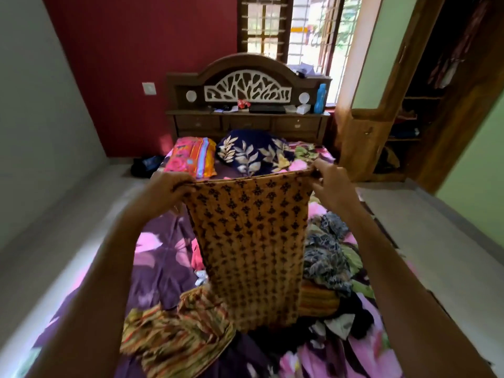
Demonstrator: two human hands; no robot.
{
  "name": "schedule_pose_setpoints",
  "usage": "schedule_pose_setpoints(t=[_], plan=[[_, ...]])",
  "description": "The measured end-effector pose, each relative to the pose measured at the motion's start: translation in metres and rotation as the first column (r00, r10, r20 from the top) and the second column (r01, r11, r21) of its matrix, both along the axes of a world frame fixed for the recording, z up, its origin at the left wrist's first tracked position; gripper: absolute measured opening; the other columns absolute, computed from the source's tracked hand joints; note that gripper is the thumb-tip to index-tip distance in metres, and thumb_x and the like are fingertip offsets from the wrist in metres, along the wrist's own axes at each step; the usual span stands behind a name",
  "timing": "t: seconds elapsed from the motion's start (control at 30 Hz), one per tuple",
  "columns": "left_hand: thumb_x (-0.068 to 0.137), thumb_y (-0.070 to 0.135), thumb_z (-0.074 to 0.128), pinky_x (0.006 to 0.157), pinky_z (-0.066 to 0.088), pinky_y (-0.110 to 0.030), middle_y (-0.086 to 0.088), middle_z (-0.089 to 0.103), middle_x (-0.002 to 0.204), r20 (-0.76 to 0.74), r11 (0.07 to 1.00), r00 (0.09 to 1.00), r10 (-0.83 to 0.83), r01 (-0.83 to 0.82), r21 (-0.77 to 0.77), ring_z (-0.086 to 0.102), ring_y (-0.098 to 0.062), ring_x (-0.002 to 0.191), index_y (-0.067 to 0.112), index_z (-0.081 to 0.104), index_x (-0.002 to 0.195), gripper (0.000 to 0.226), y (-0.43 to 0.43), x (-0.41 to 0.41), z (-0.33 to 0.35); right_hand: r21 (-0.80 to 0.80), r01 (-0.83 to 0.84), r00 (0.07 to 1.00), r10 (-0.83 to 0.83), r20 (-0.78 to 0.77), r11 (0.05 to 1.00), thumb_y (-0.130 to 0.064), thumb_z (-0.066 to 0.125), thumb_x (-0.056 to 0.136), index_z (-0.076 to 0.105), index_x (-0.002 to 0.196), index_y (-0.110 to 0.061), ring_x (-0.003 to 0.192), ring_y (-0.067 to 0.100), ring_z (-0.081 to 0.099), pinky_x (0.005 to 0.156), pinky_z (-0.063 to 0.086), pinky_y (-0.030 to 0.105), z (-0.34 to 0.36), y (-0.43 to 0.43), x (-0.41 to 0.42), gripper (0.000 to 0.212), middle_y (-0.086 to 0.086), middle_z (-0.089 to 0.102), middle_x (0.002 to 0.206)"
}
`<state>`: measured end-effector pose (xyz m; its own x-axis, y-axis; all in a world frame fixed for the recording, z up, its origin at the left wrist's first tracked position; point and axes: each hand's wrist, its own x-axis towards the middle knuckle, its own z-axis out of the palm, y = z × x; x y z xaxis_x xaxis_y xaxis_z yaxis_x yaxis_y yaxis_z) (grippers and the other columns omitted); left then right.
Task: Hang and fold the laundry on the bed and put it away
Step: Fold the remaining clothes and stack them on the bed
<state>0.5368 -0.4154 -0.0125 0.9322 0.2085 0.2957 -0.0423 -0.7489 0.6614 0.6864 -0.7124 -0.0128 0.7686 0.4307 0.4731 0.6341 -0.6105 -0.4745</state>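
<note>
I hold up an orange cloth with a dark printed motif (pixel 251 241) over the bed (pixel 161 257). My left hand (pixel 169 192) grips its top left corner and my right hand (pixel 331 186) pinches its top right corner, so the top edge is stretched between them and the cloth hangs straight down. Its lower end reaches the laundry pile. A striped yellow-green garment (pixel 177 331) lies at the near left of the pile, a dark floral garment (pixel 324 255) lies at the right, and black clothes (pixel 351 315) lie beside it.
A pink pillow (pixel 191 156) and a navy leaf-print pillow (pixel 253 151) lie at the head of the bed. The wooden headboard shelf (pixel 245 111) holds a blue bottle (pixel 320 98) and small items. An open wooden wardrobe (pixel 409 105) stands at the right. Grey floor runs along both sides.
</note>
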Motion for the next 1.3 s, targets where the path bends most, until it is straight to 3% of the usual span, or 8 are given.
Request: schedule_pose_setpoints(t=[0.2,0.27,0.4,0.67,0.87,1.07,1.2,1.3], plan=[[0.084,0.025,0.050,0.034,0.034,-0.013,-0.016,0.058,0.062,0.092,0.976,0.971,0.219,-0.219,0.000,0.047,0.005,0.034,-0.001,0.064,0.096,0.032,0.027,-0.084,-0.016,0.305,-0.267,0.846,0.374,-0.381,0.914,-0.025,0.073,0.076,0.062,0.084,-0.004,0.042,0.018,0.059,0.034,0.047,0.026,0.008,0.048,-0.061,0.025,0.009,0.065,0.067],[0.092,0.011,0.053,0.031,0.029,-0.009,0.002,0.051,0.047,0.128,0.961,0.958,0.255,-0.238,-0.138,0.043,0.001,0.030,0.003,0.061,0.101,0.014,0.040,-0.105,-0.013,0.395,-0.303,0.773,0.466,-0.430,0.867,-0.026,0.073,0.073,0.063,0.086,0.001,0.037,0.016,0.054,0.031,0.041,0.022,0.016,0.068,-0.075,0.032,0.004,0.064,0.061],[0.095,0.009,0.050,0.028,0.027,-0.015,-0.013,0.053,0.051,0.186,0.931,0.935,0.303,-0.249,-0.267,0.038,-0.008,0.029,0.018,0.062,0.089,0.016,0.094,-0.130,-0.006,0.506,-0.320,0.718,0.554,-0.421,0.801,-0.013,0.069,0.083,0.061,0.084,0.000,0.036,0.013,0.050,0.032,0.037,0.019,0.018,0.126,-0.081,0.015,0.005,0.062,0.060],[0.096,0.014,0.051,0.033,0.046,-0.023,-0.007,0.068,0.060,-0.184,0.780,0.909,0.374,-0.416,-0.468,0.059,-0.020,0.036,0.012,0.055,0.091,0.007,0.254,-0.109,-0.067,0.390,-0.191,0.692,0.405,-0.597,0.901,-0.007,0.066,0.086,0.056,0.093,0.007,0.047,0.018,0.065,0.043,0.056,0.032,-0.061,0.318,-0.047,0.019,0.017,0.062,0.073],[0.096,0.009,0.047,0.047,0.053,-0.025,-0.014,0.063,0.081,-0.125,0.764,0.889,0.440,-0.444,-0.467,0.063,-0.006,0.048,0.011,0.054,0.094,0.007,0.340,-0.064,-0.087,0.449,-0.016,0.775,0.295,-0.559,0.893,-0.003,0.065,0.086,0.054,0.073,-0.012,0.053,0.004,0.062,0.055,0.055,0.022,-0.082,0.421,-0.020,0.019,0.005,0.059,0.072],[0.092,0.018,0.047,0.073,0.056,-0.047,-0.014,0.066,0.091,0.112,0.861,0.884,0.454,-0.402,-0.311,0.066,-0.031,0.086,0.007,0.060,0.099,0.018,0.372,-0.049,-0.095,0.479,-0.038,0.956,0.172,-0.238,0.877,-0.014,0.067,0.086,0.059,0.091,-0.004,0.076,0.013,0.056,0.068,0.049,0.023,-0.091,0.441,-0.025,0.014,-0.002,0.057,0.079],[0.089,0.021,0.044,0.075,0.053,-0.046,-0.010,0.066,0.087,0.162,0.895,0.885,0.437,-0.411,-0.170,0.065,-0.031,0.083,0.010,0.060,0.099,0.021,0.371,-0.069,-0.133,0.470,-0.099,0.975,0.179,-0.130,0.877,-0.023,0.065,0.085,0.060,0.092,0.004,0.078,0.026,0.061,0.070,0.049,0.031,-0.135,0.430,-0.039,0.028,0.007,0.061,0.083],[0.090,0.021,0.046,0.068,0.051,-0.038,-0.011,0.069,0.085,0.110,0.880,0.874,0.474,-0.466,-0.093,0.067,-0.030,0.076,0.014,0.061,0.101,0.019,0.361,-0.098,-0.181,0.407,-0.166,0.946,0.262,-0.190,0.898,-0.012,0.068,0.083,0.062,0.091,0.003,0.078,0.021,0.061,0.071,0.048,0.017,-0.182,0.420,-0.059,0.018,0.008,0.062,0.085]])
